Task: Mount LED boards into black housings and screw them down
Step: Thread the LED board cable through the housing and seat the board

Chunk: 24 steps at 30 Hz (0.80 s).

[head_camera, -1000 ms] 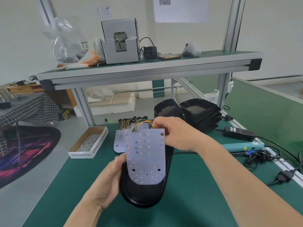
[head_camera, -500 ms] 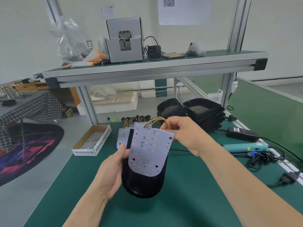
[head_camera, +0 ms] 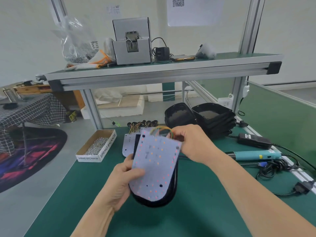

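Over the mat (head_camera: 179, 219), the board (head_camera: 157, 166) lies askew on the housing (head_camera: 153, 201), not yet seated. The left hand (head_camera: 119, 183) curls round the housing's side, thumb pressing the board; the right hand (head_camera: 193, 144) pinches the far corner beside the wires (head_camera: 161, 130). Wires trapped underneath, or a skewed drop, could block seating. The board's long axis runs away from the person, rounded end nearest.

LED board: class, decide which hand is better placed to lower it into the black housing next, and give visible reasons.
Right, probably. The right hand pinches the LED board at its wired top edge, free to tilt it down. The left hand grips the black housing from below, thumb on the board.
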Tool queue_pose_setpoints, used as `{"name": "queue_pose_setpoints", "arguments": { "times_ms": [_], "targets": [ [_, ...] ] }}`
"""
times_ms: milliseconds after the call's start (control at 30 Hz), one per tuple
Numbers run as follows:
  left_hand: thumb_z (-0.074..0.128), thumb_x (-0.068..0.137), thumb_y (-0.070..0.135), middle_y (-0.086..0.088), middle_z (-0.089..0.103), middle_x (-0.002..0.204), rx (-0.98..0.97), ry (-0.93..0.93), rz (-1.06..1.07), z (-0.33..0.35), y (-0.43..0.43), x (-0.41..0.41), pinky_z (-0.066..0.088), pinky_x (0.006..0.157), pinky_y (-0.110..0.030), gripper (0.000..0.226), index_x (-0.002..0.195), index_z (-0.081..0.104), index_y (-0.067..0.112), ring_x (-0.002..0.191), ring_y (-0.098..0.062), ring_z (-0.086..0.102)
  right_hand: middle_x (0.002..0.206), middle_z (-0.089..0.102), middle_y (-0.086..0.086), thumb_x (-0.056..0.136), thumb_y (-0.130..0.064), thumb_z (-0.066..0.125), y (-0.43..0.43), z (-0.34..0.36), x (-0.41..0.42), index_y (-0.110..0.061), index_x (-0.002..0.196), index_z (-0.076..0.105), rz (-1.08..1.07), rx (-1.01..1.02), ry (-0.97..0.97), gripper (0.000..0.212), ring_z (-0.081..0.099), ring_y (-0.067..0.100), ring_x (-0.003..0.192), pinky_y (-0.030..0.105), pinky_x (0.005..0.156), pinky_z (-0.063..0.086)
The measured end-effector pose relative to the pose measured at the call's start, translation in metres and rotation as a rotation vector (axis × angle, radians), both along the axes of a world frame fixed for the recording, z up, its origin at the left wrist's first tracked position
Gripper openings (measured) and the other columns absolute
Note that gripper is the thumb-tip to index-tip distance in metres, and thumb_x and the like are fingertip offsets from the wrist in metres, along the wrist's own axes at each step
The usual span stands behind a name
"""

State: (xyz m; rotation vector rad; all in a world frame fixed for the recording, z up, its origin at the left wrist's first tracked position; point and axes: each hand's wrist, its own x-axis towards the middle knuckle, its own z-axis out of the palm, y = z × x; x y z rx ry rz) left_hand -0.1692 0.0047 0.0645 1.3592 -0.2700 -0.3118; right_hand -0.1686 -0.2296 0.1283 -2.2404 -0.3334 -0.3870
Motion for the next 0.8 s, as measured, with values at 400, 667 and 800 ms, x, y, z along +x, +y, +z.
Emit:
{"name": "queue_pose_setpoints", "arguments": {
  "times_ms": [400, 667, 800],
  "targets": [
    [0.072, 0.062, 0.033, 0.013, 0.058, 0.104, 0.165, -0.127, -0.015, -0.006, -0.007, -0.003, 0.045, 0.082, -0.021, 0.022, 0.068, 0.068, 0.013, 0.099, -0.009, 0.061, 0.091, 0.067, 0.008, 0.091, -0.002, 0.06, 0.026, -0.025, -0.001, -0.005, 0.095, 0.071, -0.053, -0.303, -0.288, 0.012, 0.061, 0.029, 0.085, 0.042, 0.079, 0.048],
    [0.066, 0.077, 0.026, 0.014, 0.05, 0.102, 0.352, -0.294, -0.003, -0.003, -0.009, 0.004, 0.04, 0.067, -0.011, 0.017, 0.062, 0.062, 0.018, 0.088, -0.005, 0.057, 0.106, 0.052, 0.009, 0.075, -0.008, 0.08, 0.022, -0.025, 0.014, -0.007, 0.096, 0.059, -0.183, -0.316, -0.336, 0.031, 0.049, 0.03, 0.093, 0.045, 0.079, 0.045],
    [0.063, 0.08, 0.025, 0.017, 0.049, 0.106, 0.39, -0.391, -0.003, 0.004, -0.013, 0.013, 0.039, 0.074, -0.014, 0.016, 0.07, 0.062, 0.014, 0.097, -0.009, 0.053, 0.112, 0.065, 0.004, 0.092, -0.02, 0.07, 0.01, -0.018, 0.028, -0.016, 0.121, 0.059, -0.082, -0.277, -0.099, 0.031, 0.061, 0.03, 0.105, 0.037, 0.085, 0.046]
  ]
}}
